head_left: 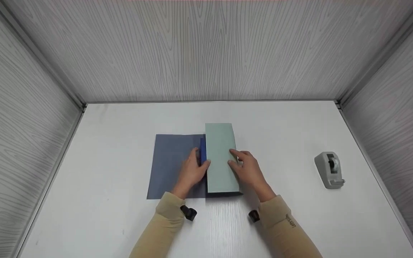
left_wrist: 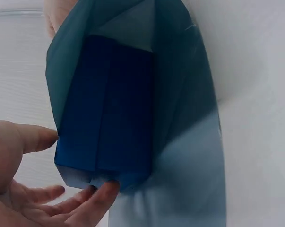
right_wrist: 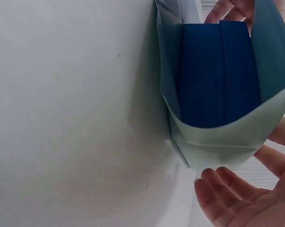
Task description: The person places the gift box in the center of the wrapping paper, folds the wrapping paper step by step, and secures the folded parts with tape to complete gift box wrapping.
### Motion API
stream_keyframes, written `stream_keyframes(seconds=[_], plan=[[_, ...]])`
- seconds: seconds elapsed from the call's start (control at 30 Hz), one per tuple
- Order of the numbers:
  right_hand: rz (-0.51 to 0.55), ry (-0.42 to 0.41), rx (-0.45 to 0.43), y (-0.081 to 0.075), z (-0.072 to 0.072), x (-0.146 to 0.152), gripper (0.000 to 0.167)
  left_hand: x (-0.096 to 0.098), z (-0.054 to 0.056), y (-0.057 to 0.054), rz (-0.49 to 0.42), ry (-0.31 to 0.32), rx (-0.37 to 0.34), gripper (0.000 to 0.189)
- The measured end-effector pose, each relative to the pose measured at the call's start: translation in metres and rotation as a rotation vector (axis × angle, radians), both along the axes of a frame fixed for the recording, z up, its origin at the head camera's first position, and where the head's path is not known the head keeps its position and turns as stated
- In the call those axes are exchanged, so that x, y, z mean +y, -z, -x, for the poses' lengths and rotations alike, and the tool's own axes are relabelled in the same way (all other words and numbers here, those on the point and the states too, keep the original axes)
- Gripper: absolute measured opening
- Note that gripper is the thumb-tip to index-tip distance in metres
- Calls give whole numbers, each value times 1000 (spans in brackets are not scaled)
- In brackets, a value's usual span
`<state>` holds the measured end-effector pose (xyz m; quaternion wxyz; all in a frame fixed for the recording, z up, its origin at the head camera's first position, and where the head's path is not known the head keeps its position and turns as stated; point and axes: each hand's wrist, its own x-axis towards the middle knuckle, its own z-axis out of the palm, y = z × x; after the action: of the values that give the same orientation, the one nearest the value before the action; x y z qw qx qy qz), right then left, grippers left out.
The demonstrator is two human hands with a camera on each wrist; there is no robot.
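A dark blue box [left_wrist: 125, 109] lies on a sheet of wrapping paper [head_left: 170, 157]. The sheet's blue-grey inner side is spread flat to the left, while its pale green outer side [head_left: 221, 143] is folded up from the right and over the box. My left hand [head_left: 191, 172] holds the box at its left side, thumb by the flap's edge and fingers against the box wall. On the right, my right hand [head_left: 248, 171] touches the folded paper's right edge with loosely bent fingers. In the head view, the flap hides most of the box.
A grey tape dispenser [head_left: 330, 170] with a roll in it stands on the white table [head_left: 281, 132] at the right. Wood-patterned panels [head_left: 206, 50] enclose the back and both sides. Small black devices [head_left: 189, 213] are worn at the wrists.
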<state>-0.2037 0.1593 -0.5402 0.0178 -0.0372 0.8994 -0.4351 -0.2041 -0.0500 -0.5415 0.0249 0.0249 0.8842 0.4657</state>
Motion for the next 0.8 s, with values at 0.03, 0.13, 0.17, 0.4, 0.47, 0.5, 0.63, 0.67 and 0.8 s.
stream_keyframes(seconds=[0.03,0.13,0.17,0.4,0.47,0.5,0.63,0.67,0.8], plan=[[-2,1,1,0,0,0,44,0,0,1,3,9,-24,63],[-4,2,-6,-1,0,-1,44,0,-1,1,20,33,-76,68],[-3,2,-10,-1,0,-1,44,0,-1,1,22,37,-81,68],[17,-3,-23,-2,1,-1,45,1,0,2,34,23,-79,69],[23,-3,-23,-2,2,-1,45,1,1,3,40,13,-80,70],[24,-8,-22,-2,2,-1,45,1,1,3,41,8,-82,70],[26,-10,-38,-1,2,-1,46,1,2,2,43,4,-99,71],[26,-11,-44,-1,2,0,47,1,2,2,42,4,-103,71],[63,-11,-73,0,2,4,49,2,2,2,30,9,-107,69]])
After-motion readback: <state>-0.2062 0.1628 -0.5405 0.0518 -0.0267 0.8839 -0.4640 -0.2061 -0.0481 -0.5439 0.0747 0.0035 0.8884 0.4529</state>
